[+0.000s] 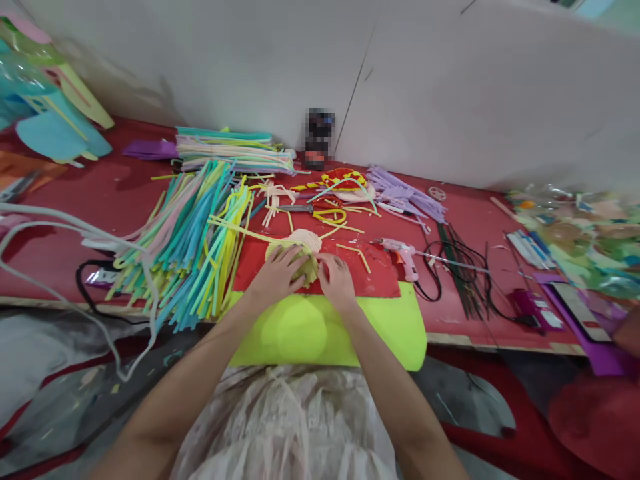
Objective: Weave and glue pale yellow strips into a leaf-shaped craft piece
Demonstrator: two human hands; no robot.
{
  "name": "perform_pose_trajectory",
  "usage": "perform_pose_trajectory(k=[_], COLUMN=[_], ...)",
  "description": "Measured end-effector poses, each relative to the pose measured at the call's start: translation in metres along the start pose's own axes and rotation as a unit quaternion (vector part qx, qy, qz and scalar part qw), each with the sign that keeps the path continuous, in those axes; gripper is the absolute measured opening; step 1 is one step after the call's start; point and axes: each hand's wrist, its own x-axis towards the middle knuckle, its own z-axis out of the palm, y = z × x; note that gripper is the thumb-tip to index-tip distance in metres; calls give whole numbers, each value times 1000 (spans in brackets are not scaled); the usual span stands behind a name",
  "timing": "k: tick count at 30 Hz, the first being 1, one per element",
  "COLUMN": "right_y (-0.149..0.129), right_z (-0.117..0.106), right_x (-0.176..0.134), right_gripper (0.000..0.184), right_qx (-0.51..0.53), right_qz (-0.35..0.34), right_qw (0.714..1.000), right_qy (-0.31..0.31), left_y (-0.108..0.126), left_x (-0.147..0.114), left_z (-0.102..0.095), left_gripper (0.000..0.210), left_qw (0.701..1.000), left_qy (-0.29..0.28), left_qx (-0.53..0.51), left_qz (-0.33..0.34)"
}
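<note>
A small rounded piece [296,241], which looks made of pale yellow pipe cleaners, lies over the red sheet [380,270]. My left hand [277,272] is curled over its near side, gripping it. At its right edge my right hand [337,279] has its fingers drawn together; whatever they pinch is too small to make out. Long yellow pipe cleaners [240,228] stick out from the piece to the left. Just beyond it lie yellow-handled scissors [330,215] and a pale pink bundle of stems [276,195].
Bundles of coloured pipe cleaners [195,233] fill the left; lilac ones [405,193] lie behind. A pink glue gun [406,259] with its cable rests at right, near dark stems [463,280] and a phone [580,310]. A yellow-green sheet [385,327] hangs over the front edge.
</note>
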Motion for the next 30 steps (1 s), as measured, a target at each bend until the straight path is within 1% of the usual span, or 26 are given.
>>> perform_pose_trajectory(k=[6,13,19,25,30], right_y=[3,5,9,12,16], right_z=[2,3,4,5,7], right_x=[0,0,-8,-12,-10], right_gripper=[30,31,44,54,55], right_qx=[-11,-2,8,-5,-7], right_qz=[-7,-17,-8,-17,-11], right_qw=[1000,1000,998,999,999], right_qy=[0,11,61,40,40], left_y=[1,3,3,0,-1], left_x=[0,-1,-2,-1,-2], left_z=[-1,-5,-4,0,1], left_gripper=[50,53,54,52,50], left_qw=[1000,1000,1000,1000,1000], left_qy=[10,2,3,7,16], left_qx=[1,3,6,-4,-16], left_qz=[1,3,1,7,13])
